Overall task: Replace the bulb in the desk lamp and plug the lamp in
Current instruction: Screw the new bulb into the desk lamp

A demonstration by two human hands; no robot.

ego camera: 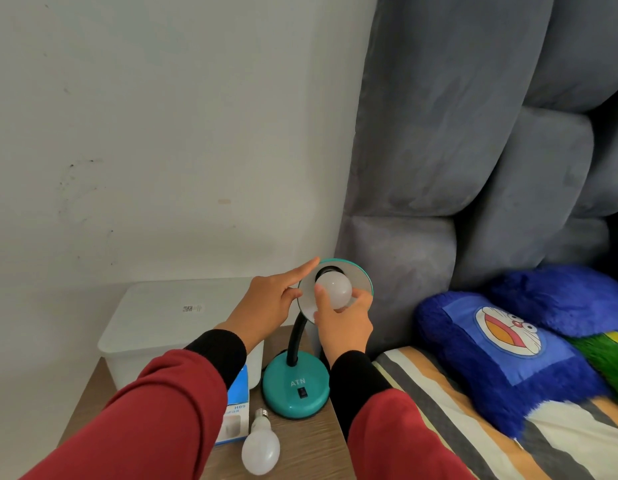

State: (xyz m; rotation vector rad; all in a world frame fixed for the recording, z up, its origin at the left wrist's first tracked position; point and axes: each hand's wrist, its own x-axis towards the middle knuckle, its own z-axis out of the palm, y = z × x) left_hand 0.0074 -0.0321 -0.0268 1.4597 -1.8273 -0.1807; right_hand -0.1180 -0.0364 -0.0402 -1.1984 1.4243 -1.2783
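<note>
- Nearest: spare bulb (261, 449) lies loose on the nightstand (311, 445), screw cap pointing away, close to the front edge. Can't tell if it's the old one or the new one.
- Blue-and-white box (235, 414) just left of it, partly under the left sleeve.
- Lamp base (295, 388), teal, upright near the table's right edge; switch on its front. Plug and cord not visible.
- Right hand (342, 323): fingers curled round the round bulb (333, 289) sitting in the shade (335, 289), mid-turn by the look. Screwing in or out: cannot tell.
- Left hand (269, 303): fingers pinch the shade rim, index extended along it, bracing the head.
- Next, my read: keep the shade braced and turn until the bulb seats or frees; gooseneck will flex otherwise.
- Behind: white lidded bin (169, 317), wall. Right: grey headboard (456, 168), bed with blue cushion (501, 351). No socket in view, so plugging in means hunting for one.
</note>
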